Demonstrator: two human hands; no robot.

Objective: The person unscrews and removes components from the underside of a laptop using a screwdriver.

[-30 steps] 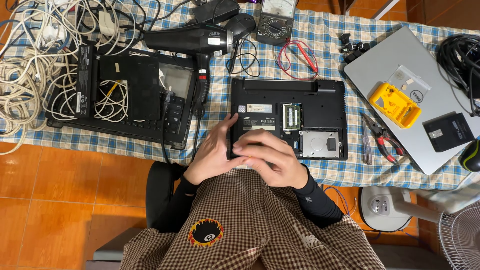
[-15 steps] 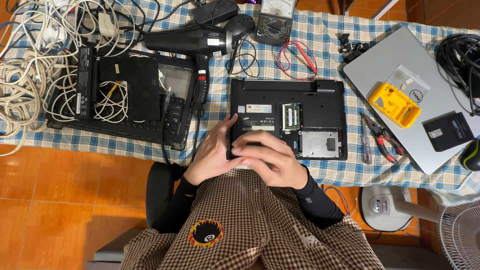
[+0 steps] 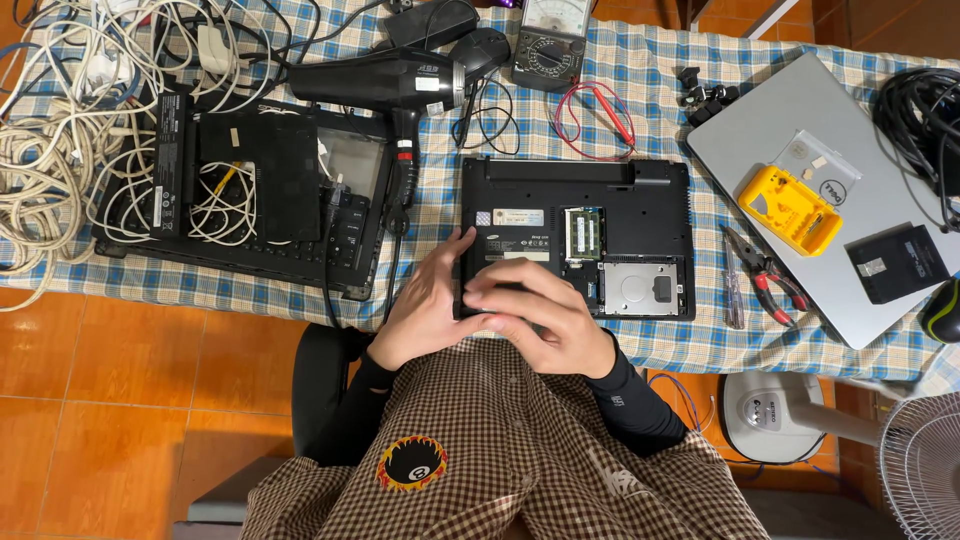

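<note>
A black laptop (image 3: 640,215) lies upside down on the checked tablecloth, its memory and drive bays uncovered. My left hand (image 3: 420,310) grips its near-left edge, thumb up on the base. My right hand (image 3: 540,315) lies across the near-left corner with curled fingers pressed on the base, touching the left hand. What is under the fingers is hidden.
A dismantled black laptop (image 3: 250,200) with loose cables sits left, beside a pile of white cords (image 3: 50,150). A black hair dryer (image 3: 385,80) and a multimeter (image 3: 550,40) lie behind. Right: pliers (image 3: 765,280), a silver laptop (image 3: 860,280) bearing a yellow box (image 3: 790,210). A fan (image 3: 920,460) stands on the floor.
Both hands stay on the laptop's near-left corner with only a slight shift of the fingers. Nothing else has moved.
</note>
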